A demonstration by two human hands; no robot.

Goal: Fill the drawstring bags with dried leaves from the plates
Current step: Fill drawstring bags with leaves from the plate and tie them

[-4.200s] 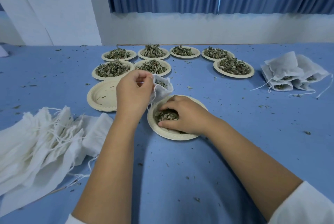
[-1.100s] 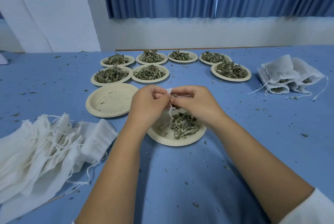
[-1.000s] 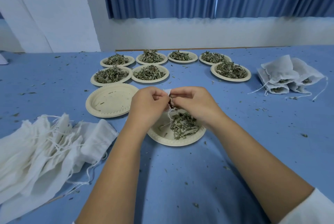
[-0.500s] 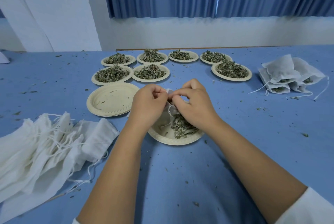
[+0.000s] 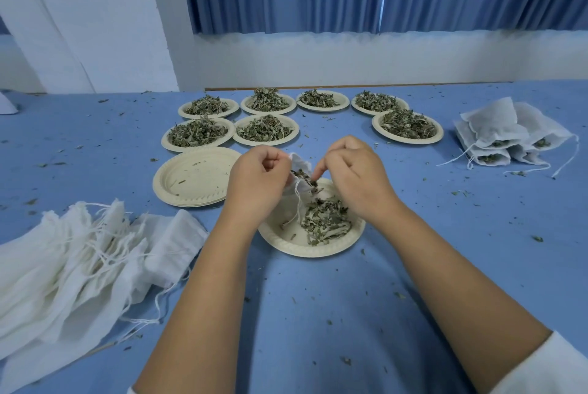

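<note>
Holding a small white drawstring bag point(image 5: 300, 167) just above the near plate point(image 5: 305, 250), which sits about mid-table point(image 5: 318, 323) in front of the person.

Left hand point(image 5: 257, 183): fingers curled tight round the bag's left side, mouth held open. The bag's cord point(image 5: 297, 202) trails down onto the plate.

Right hand point(image 5: 353, 180): fingers curled, thumb and forefinger tips bunched on a pinch of dried leaves point(image 5: 311, 183) right at the bag's mouth. Some leaf shows inside the opening.

A loose heap point(image 5: 324, 222) of leaf lies on the right half of the near plate; its left half is mostly bare.

Empty plate stack point(image 5: 178, 199) just left of the hands, a few crumbs in it. Seven full plates point(image 5: 407, 138) are grouped toward the far edge. Pile of flat empty bags point(image 5: 79, 266) at the near left edge, cords tangled. Filled bags point(image 5: 496, 132) are heaped toward the right edge. Leaf crumbs are scattered over the blue cloth.
</note>
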